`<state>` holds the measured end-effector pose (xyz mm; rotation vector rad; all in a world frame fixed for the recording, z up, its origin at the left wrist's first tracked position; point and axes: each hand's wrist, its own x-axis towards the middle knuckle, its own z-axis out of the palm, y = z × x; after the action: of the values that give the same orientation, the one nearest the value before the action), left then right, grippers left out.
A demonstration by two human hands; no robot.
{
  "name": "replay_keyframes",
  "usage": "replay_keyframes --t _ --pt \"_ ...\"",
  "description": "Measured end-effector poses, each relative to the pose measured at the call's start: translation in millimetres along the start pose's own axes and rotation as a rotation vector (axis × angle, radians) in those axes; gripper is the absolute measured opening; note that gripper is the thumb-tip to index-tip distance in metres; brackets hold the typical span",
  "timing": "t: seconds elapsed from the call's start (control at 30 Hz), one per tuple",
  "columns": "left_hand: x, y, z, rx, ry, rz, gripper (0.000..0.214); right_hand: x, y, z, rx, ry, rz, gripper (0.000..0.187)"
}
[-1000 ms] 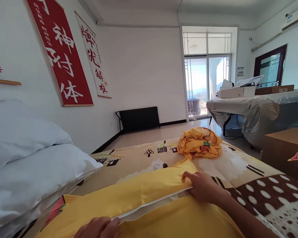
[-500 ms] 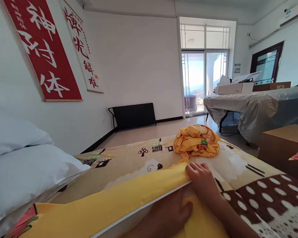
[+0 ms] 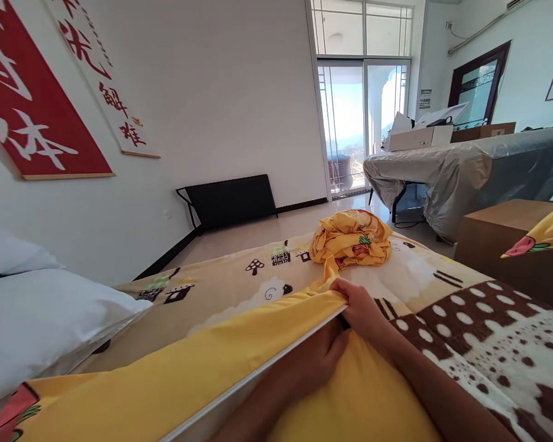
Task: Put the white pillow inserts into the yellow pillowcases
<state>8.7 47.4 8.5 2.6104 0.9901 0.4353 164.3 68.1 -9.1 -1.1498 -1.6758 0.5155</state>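
A yellow fabric cover (image 3: 198,359) with a white strip along its opening stretches across the front of the bed. My right hand (image 3: 362,307) pinches the cover's far right corner, fingers bent over the edge. Just below it, my left hand (image 3: 316,356) reaches inside the opening under the white strip. Its thumb and curled fingers close on the fabric near the same corner; the fingertips are partly hidden. Red and green fruit print shows at the cover's near left end. Beyond my right hand lies a crumpled orange-yellow cloth bundle (image 3: 350,239).
White pillows (image 3: 78,313) lie at left on a bed with a sheep-patterned blanket (image 3: 461,325). A cardboard box (image 3: 498,239) and a plastic-covered table (image 3: 442,162) stand at right. A black folded frame (image 3: 233,202) leans on the back wall.
My left hand has moved up to the corner, closer to my right hand, and its thumb has drawn in. The cover's corner is more bunched. The view has tilted down and shifted right.
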Motion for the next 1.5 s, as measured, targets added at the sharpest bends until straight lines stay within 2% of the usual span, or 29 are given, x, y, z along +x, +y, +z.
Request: replay_keyframes --t 0.1,0.23,0.37,0.5,0.6,0.7,0.9,1.03,1.17,1.3,1.37,1.5 --pt "3.3 -1.6 5.7 0.010 0.074 -0.029 0.039 1.8 3.7 -7.4 0.065 -0.082 -0.006 0.022" --pt "-0.1 0.3 17.2 0.090 0.147 -0.021 0.040 -0.7 -0.8 -18.5 -0.025 -0.220 -0.058 0.046" --pt "0.6 3.9 19.0 0.125 0.125 -0.024 0.044 -3.7 -4.1 -13.8 -0.252 -0.079 -0.010 0.056" --pt "3.5 4.4 19.2 0.123 0.154 -0.088 0.049 -4.4 -3.4 -6.1 -0.444 -0.006 0.037 0.041" --pt "2.4 4.0 20.4 0.118 0.190 -0.149 0.049 -4.4 -2.8 -5.5 -0.422 0.022 0.010 0.036" --pt "2.6 3.3 19.2 0.092 0.176 -0.152 0.048 -4.0 -1.2 -5.6 -0.360 0.046 -0.005 0.034" --pt "22.2 -4.7 20.1 0.025 0.103 -0.047 0.039 -3.7 4.6 -4.4 -0.368 0.078 0.000 0.033" --pt "32.2 -12.0 32.3 -0.011 0.142 -0.146 0.045 -2.5 9.1 -4.8 -0.397 0.096 0.012 0.032" --pt "28.5 -13.0 38.3 -0.004 0.195 -0.177 0.046 -1.2 10.9 -5.6 -0.402 0.095 0.006 0.033" --pt "21.0 -8.5 35.4 0.023 0.255 -0.104 0.042 -1.5 10.2 -6.2 -0.430 0.112 -0.023 0.034" --pt "19.2 -6.2 33.7 0.044 0.243 -0.070 0.039 -1.8 9.6 -6.5 -0.446 0.122 -0.039 0.033" --pt "19.0 -2.9 32.3 0.100 0.215 -0.088 0.033 -1.8 8.6 -7.4 -0.451 0.123 -0.056 0.034"
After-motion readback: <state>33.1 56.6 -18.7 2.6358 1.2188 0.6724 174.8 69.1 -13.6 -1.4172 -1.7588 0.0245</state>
